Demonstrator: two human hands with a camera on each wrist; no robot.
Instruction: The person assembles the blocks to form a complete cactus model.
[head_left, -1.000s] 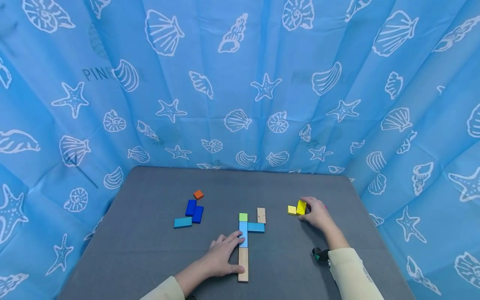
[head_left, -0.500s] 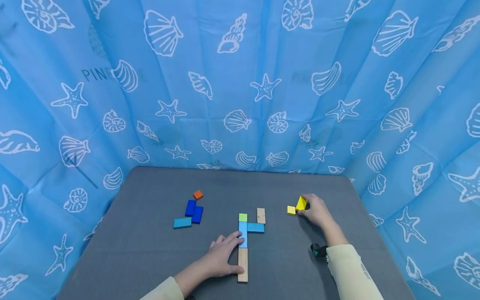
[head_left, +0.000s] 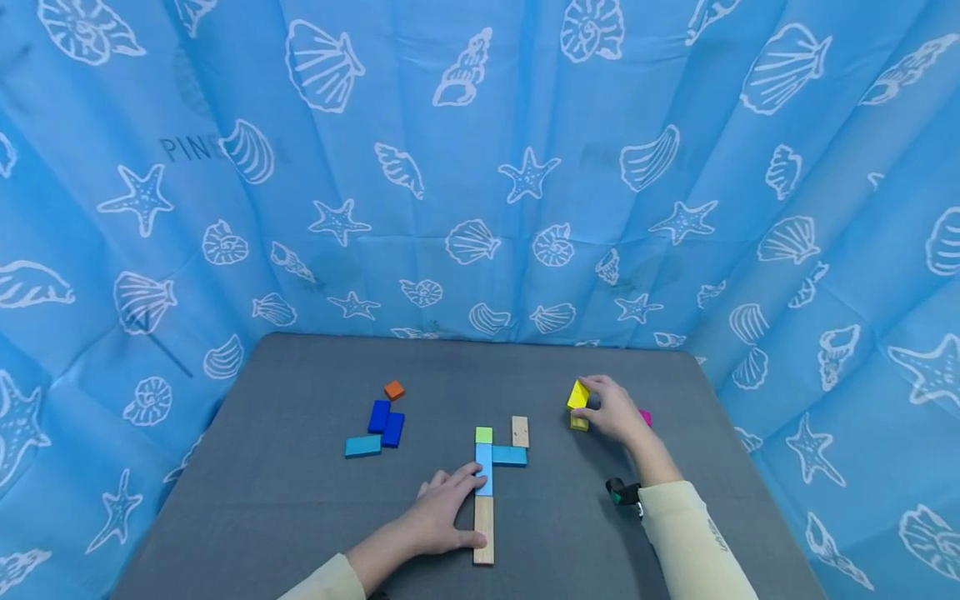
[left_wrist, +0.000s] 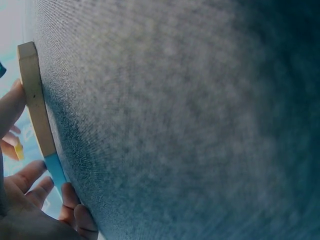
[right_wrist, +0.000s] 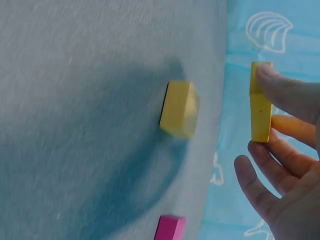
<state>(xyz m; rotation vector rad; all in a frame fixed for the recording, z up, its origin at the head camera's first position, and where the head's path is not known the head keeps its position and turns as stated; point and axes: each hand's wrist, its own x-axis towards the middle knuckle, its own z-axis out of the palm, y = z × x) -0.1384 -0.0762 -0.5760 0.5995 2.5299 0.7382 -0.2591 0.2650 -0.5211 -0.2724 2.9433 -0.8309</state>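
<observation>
My right hand (head_left: 617,410) pinches a yellow triangular block (head_left: 577,393) between thumb and fingers, raised off the table. In the right wrist view that block (right_wrist: 260,112) is apart from the table, and a smaller yellow block (right_wrist: 178,107) lies below it on the cloth. My left hand (head_left: 441,512) rests along a line of blocks. Its fingertips touch a light blue block (head_left: 483,479), and its thumb touches a long plain wooden block (head_left: 483,537). A light green block (head_left: 483,435) sits at the far end. A blue block (head_left: 510,456) and a short wooden block (head_left: 520,431) adjoin on the right.
Left of the line lie two dark blue blocks (head_left: 379,416), a teal block (head_left: 363,446) and an orange block (head_left: 394,390). A pink block (head_left: 646,416) is partly hidden behind my right hand. A blue shell-print curtain (head_left: 480,208) encloses the grey table (head_left: 300,525).
My right hand has lifted the yellow triangular block and carried it left, over the smaller yellow block. The pink block shows more now. My left hand has stayed put.
</observation>
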